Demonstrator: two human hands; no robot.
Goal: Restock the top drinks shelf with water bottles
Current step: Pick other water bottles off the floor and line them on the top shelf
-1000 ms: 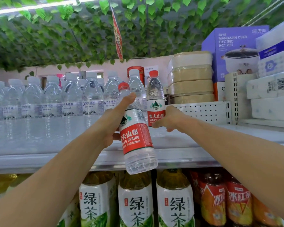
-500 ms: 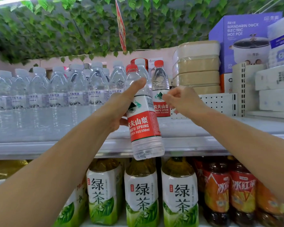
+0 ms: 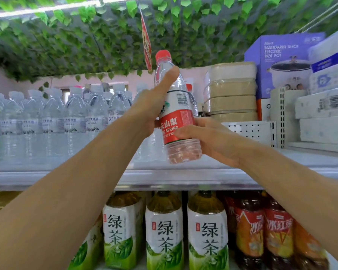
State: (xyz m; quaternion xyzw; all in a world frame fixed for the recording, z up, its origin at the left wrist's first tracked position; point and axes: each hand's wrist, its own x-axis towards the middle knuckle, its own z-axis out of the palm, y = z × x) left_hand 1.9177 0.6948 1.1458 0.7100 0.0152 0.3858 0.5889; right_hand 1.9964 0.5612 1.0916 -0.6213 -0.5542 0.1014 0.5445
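Observation:
A clear water bottle (image 3: 177, 106) with a red cap and red label is held upright in the air in front of the top shelf (image 3: 164, 177). My left hand (image 3: 151, 106) grips its upper half, thumb up along the neck. My right hand (image 3: 205, 137) wraps around its lower half. Right behind it a second red-capped bottle (image 3: 191, 98) stands on the shelf, mostly hidden. Rows of white-capped water bottles (image 3: 53, 117) fill the shelf's left part.
Stacked beige containers (image 3: 230, 92) and a perforated white divider (image 3: 250, 131) stand to the right of the bottles. A purple hot pot box (image 3: 283, 61) and white packs (image 3: 324, 114) sit further right. Green tea bottles (image 3: 164, 230) and red tea bottles (image 3: 261, 230) fill the shelf below.
My left hand has raised the red-labelled bottle and brought it upright. My right hand let go of the bottle standing on the shelf and closed on the lower part of the held one.

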